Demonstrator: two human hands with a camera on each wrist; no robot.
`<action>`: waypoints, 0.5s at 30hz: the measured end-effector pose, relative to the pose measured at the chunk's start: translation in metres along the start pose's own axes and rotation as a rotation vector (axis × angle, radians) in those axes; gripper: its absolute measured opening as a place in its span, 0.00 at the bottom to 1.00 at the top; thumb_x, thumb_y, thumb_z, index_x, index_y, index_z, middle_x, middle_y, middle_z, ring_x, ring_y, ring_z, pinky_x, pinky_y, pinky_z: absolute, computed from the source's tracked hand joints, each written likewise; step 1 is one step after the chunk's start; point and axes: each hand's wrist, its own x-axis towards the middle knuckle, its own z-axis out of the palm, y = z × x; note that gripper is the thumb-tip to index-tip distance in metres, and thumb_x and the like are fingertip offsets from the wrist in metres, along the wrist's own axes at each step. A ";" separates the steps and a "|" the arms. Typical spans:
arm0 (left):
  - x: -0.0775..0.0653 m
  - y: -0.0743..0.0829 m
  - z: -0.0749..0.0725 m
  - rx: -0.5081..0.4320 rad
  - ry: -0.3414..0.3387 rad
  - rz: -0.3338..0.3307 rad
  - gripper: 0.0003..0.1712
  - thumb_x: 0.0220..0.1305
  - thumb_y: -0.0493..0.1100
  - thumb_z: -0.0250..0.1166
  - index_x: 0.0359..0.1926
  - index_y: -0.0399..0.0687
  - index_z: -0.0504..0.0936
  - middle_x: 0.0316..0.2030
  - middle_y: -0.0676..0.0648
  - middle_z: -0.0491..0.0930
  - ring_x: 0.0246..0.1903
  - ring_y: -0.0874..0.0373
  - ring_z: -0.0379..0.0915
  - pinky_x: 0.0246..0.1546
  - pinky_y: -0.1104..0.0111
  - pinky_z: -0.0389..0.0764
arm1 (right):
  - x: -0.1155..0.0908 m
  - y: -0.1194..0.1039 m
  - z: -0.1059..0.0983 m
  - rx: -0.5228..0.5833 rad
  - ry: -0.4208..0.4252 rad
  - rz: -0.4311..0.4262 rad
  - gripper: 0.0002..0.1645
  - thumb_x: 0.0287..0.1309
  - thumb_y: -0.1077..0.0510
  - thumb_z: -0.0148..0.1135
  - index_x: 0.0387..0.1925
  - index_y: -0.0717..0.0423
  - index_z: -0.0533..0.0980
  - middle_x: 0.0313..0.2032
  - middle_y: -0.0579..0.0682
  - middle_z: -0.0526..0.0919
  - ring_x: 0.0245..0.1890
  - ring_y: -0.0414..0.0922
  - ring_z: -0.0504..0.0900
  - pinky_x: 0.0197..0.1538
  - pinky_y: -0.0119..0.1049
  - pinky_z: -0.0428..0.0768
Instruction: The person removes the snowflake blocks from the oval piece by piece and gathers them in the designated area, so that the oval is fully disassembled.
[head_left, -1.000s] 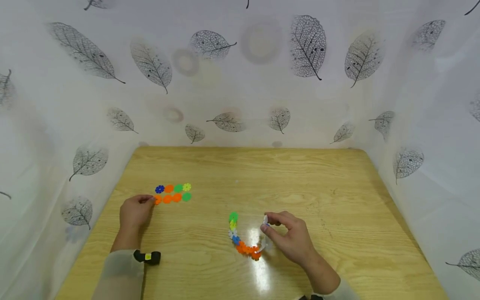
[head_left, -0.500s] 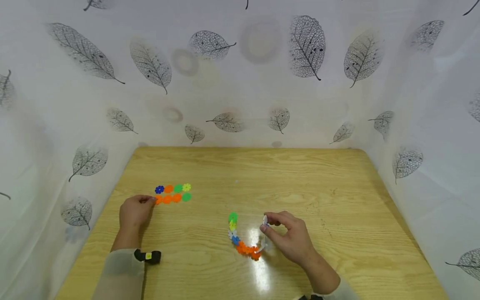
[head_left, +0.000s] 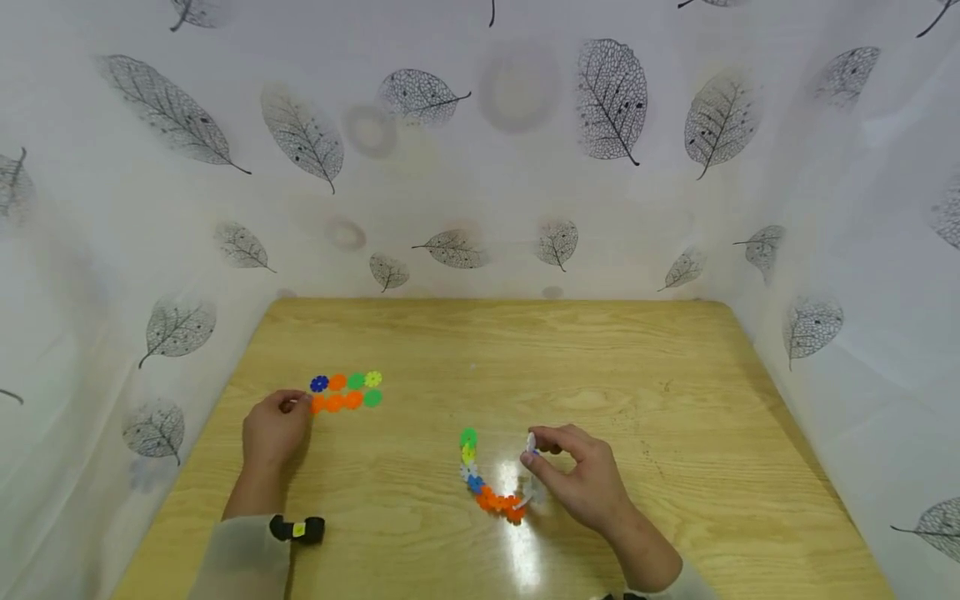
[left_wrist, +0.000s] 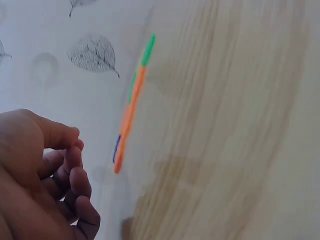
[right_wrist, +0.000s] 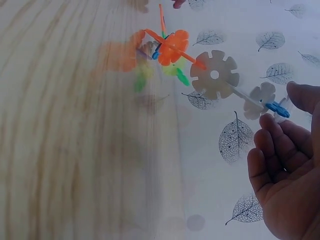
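My right hand (head_left: 585,473) pinches a white flower-shaped disc (head_left: 531,442) at one end of a chain of interlocking discs (head_left: 495,502). The chain curves in a U, with a green disc (head_left: 468,437) at its other end. A blue disc (right_wrist: 276,109) and a large whitish disc (right_wrist: 214,75) stand near my right fingertips in the right wrist view. My left hand (head_left: 273,429) hovers at the left end of the lower row of loose discs (head_left: 335,403), thumb and index tips together, other fingers loosely curled. Nothing shows between them in the left wrist view.
Behind the lower row lies a second row of discs, with a dark blue disc (head_left: 319,383), an orange, a green and a yellow one (head_left: 373,379). The wooden table (head_left: 600,358) is bordered by a white leaf-print curtain (head_left: 480,183) at the back and sides.
The head view has tilted slightly up. My left hand has lifted a little at the row's left end. My right hand stays in place, pinching the white disc.
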 end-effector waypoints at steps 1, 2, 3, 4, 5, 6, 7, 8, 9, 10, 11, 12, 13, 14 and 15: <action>-0.005 0.004 0.001 -0.023 -0.009 0.018 0.25 0.77 0.56 0.58 0.56 0.40 0.83 0.45 0.39 0.82 0.41 0.46 0.75 0.39 0.60 0.74 | 0.000 0.000 0.000 -0.001 0.000 0.004 0.17 0.59 0.58 0.77 0.50 0.48 0.86 0.40 0.37 0.87 0.39 0.42 0.85 0.43 0.41 0.84; -0.010 0.009 0.001 -0.055 -0.025 0.036 0.26 0.77 0.57 0.58 0.56 0.40 0.83 0.45 0.40 0.82 0.41 0.47 0.75 0.39 0.63 0.75 | 0.000 0.000 0.000 -0.004 -0.001 0.006 0.17 0.59 0.58 0.77 0.50 0.48 0.86 0.40 0.36 0.87 0.39 0.42 0.85 0.43 0.41 0.84; -0.014 0.013 0.002 -0.084 -0.045 0.067 0.26 0.77 0.57 0.59 0.57 0.40 0.83 0.45 0.40 0.82 0.41 0.48 0.75 0.38 0.65 0.76 | 0.000 0.000 0.000 -0.005 -0.002 0.008 0.17 0.59 0.58 0.77 0.51 0.48 0.86 0.40 0.36 0.87 0.39 0.42 0.85 0.43 0.41 0.84; -0.019 0.018 0.003 -0.111 -0.062 0.105 0.26 0.77 0.57 0.59 0.56 0.39 0.83 0.45 0.41 0.82 0.41 0.49 0.74 0.37 0.67 0.77 | 0.000 0.000 0.000 -0.007 -0.003 0.008 0.17 0.59 0.58 0.77 0.51 0.48 0.86 0.40 0.37 0.87 0.39 0.42 0.85 0.43 0.41 0.84; -0.022 0.021 0.004 -0.141 -0.084 0.144 0.25 0.77 0.56 0.60 0.56 0.39 0.83 0.45 0.41 0.82 0.41 0.51 0.75 0.36 0.69 0.78 | -0.001 0.000 0.000 -0.007 -0.003 0.008 0.17 0.59 0.58 0.77 0.51 0.48 0.86 0.40 0.37 0.87 0.39 0.42 0.86 0.43 0.42 0.84; -0.025 0.025 0.006 -0.170 -0.106 0.189 0.25 0.77 0.56 0.61 0.55 0.38 0.83 0.45 0.41 0.82 0.41 0.52 0.75 0.36 0.71 0.78 | 0.000 0.000 0.001 -0.005 -0.004 0.007 0.17 0.59 0.58 0.77 0.51 0.48 0.86 0.40 0.37 0.87 0.40 0.42 0.86 0.42 0.42 0.84; -0.029 0.030 0.007 -0.195 -0.133 0.224 0.24 0.77 0.55 0.61 0.55 0.38 0.84 0.45 0.41 0.82 0.41 0.53 0.75 0.36 0.72 0.78 | 0.000 -0.001 0.001 -0.004 -0.004 0.006 0.18 0.59 0.58 0.77 0.51 0.48 0.86 0.41 0.37 0.88 0.40 0.42 0.86 0.42 0.43 0.84; -0.032 0.034 0.009 -0.221 -0.156 0.261 0.23 0.77 0.54 0.62 0.54 0.38 0.84 0.44 0.42 0.83 0.41 0.54 0.75 0.36 0.73 0.79 | 0.000 -0.001 0.001 -0.002 -0.005 0.006 0.18 0.59 0.58 0.77 0.51 0.48 0.86 0.41 0.37 0.88 0.40 0.42 0.86 0.42 0.43 0.84; -0.036 0.039 0.011 -0.234 -0.179 0.301 0.22 0.77 0.53 0.63 0.53 0.38 0.84 0.44 0.43 0.83 0.41 0.55 0.76 0.37 0.73 0.79 | 0.000 -0.002 0.001 0.001 -0.005 0.006 0.18 0.59 0.58 0.77 0.52 0.49 0.86 0.41 0.37 0.88 0.40 0.42 0.86 0.43 0.44 0.85; -0.040 0.045 0.014 -0.252 -0.201 0.334 0.20 0.76 0.52 0.63 0.52 0.39 0.85 0.43 0.43 0.83 0.41 0.55 0.76 0.37 0.72 0.80 | 0.000 -0.003 0.001 0.004 -0.004 0.003 0.18 0.59 0.58 0.77 0.52 0.49 0.86 0.41 0.38 0.88 0.40 0.42 0.86 0.43 0.44 0.85; -0.044 0.051 0.016 -0.267 -0.228 0.365 0.19 0.76 0.51 0.63 0.52 0.39 0.85 0.43 0.44 0.83 0.40 0.55 0.77 0.38 0.71 0.80 | 0.001 -0.004 0.001 0.006 -0.003 0.002 0.18 0.59 0.58 0.77 0.52 0.49 0.86 0.41 0.38 0.88 0.40 0.43 0.86 0.43 0.44 0.85; -0.049 0.057 0.018 -0.273 -0.253 0.394 0.18 0.76 0.51 0.63 0.51 0.41 0.85 0.42 0.45 0.83 0.40 0.55 0.77 0.38 0.70 0.80 | 0.001 -0.004 0.001 0.007 -0.002 0.001 0.18 0.59 0.58 0.77 0.52 0.49 0.86 0.41 0.38 0.88 0.40 0.43 0.86 0.43 0.44 0.85; -0.053 0.063 0.020 -0.275 -0.279 0.420 0.17 0.76 0.51 0.64 0.51 0.43 0.86 0.42 0.46 0.84 0.40 0.55 0.77 0.38 0.70 0.80 | 0.001 -0.004 0.002 0.007 -0.001 -0.003 0.18 0.59 0.58 0.77 0.52 0.49 0.86 0.41 0.38 0.88 0.40 0.44 0.86 0.43 0.44 0.85; -0.057 0.068 0.022 -0.282 -0.306 0.448 0.15 0.76 0.50 0.64 0.50 0.45 0.86 0.42 0.47 0.84 0.39 0.55 0.78 0.38 0.69 0.81 | 0.001 -0.004 0.002 0.007 0.001 -0.007 0.18 0.59 0.59 0.77 0.52 0.49 0.86 0.42 0.38 0.88 0.40 0.44 0.86 0.43 0.44 0.85; -0.061 0.074 0.024 -0.281 -0.335 0.470 0.13 0.76 0.50 0.64 0.49 0.47 0.86 0.41 0.47 0.84 0.38 0.55 0.78 0.38 0.68 0.81 | 0.002 -0.003 0.002 0.008 0.002 -0.011 0.18 0.59 0.59 0.77 0.52 0.49 0.86 0.42 0.38 0.88 0.40 0.44 0.86 0.43 0.44 0.85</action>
